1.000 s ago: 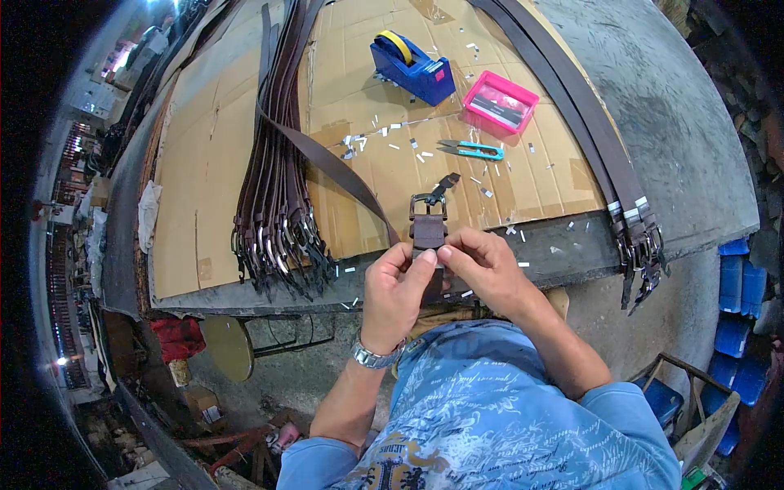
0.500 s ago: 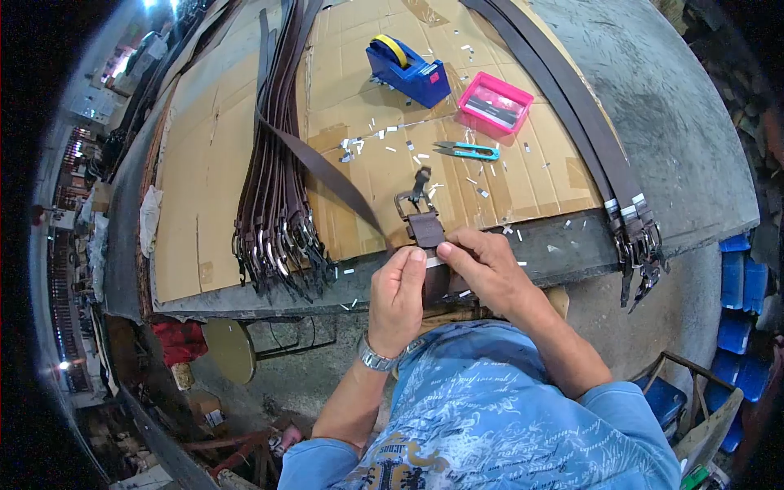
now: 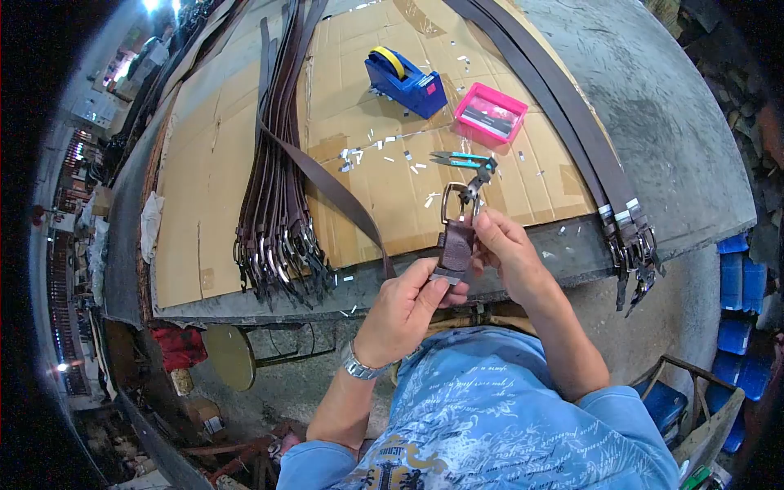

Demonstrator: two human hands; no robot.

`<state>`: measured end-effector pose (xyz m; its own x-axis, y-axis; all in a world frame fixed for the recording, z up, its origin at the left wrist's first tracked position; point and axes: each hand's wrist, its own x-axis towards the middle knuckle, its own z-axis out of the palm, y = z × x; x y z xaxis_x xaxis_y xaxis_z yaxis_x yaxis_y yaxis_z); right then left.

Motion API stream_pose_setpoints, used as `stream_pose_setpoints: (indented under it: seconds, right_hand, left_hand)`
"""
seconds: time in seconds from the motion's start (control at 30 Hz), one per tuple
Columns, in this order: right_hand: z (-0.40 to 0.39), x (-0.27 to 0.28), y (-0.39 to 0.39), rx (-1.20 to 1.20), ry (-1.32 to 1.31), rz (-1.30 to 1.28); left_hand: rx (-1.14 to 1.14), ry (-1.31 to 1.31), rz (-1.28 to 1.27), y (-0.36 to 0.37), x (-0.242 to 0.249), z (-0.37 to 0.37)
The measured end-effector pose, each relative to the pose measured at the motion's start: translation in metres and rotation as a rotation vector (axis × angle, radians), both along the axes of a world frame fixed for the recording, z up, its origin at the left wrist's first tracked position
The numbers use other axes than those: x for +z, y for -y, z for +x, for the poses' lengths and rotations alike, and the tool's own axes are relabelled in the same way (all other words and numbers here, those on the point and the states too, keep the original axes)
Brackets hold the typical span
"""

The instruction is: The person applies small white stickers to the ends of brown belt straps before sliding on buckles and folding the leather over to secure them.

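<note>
A dark brown belt [image 3: 458,247] with a metal buckle is held up at the table's front edge. My left hand [image 3: 408,304] is closed on the strap below the buckle, its thumb by a pale band. My right hand [image 3: 508,247] pinches the belt at the right side of the buckle. The belt's long strap [image 3: 331,180] runs up and left to the bundle of belts. Just behind the buckle lie turquoise snips [image 3: 457,159], their handle partly hidden by the buckle's dark end piece.
Hanging over the table edge are a bundle of belts [image 3: 282,188] at left and more belts [image 3: 576,135] at right. On the cardboard [image 3: 204,196] stand a blue tape dispenser [image 3: 419,91] and a pink tray [image 3: 513,109], with small white scraps about.
The buckle has moved right and is turned more upright, now overlapping the snips. My right hand has shifted from the pale band up to the buckle's side; my left hand moved slightly right and down.
</note>
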<state>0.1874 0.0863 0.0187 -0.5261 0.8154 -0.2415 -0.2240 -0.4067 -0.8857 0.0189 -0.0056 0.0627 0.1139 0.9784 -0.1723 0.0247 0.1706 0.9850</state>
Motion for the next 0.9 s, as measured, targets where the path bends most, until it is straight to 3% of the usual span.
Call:
stream_pose_setpoints:
  seconds: [0.2,0.53,0.63,0.7,0.77,0.83,0.9]
  right_hand:
    - [0.005,0.006,-0.006,-0.059,-0.065,0.090]
    - [0.006,0.008,-0.002,-0.060,-0.161,0.035]
    - [0.017,0.004,-0.001,0.067,0.019,0.056]
    - [0.032,0.022,0.012,0.078,0.673,0.720]
    - [0.039,0.049,0.018,0.115,0.669,0.687]
    - [0.031,0.072,0.018,-0.084,0.698,1.379]
    - [0.031,0.074,0.026,-0.022,0.733,1.412]
  left_hand:
    - [0.045,-0.153,-0.007,0.001,0.000,-0.004]
    - [0.023,-0.051,-0.089,0.003,0.005,-0.007]
    - [0.017,-0.024,-0.050,0.002,0.008,-0.009]
    - [-0.016,-0.098,-0.119,0.000,0.019,-0.015]
    - [-0.104,-0.221,-0.090,-0.003,0.028,-0.026]
    - [-0.190,-0.337,-0.054,-0.011,0.039,-0.033]
    - [-0.584,-0.726,0.286,-0.021,0.050,-0.037]
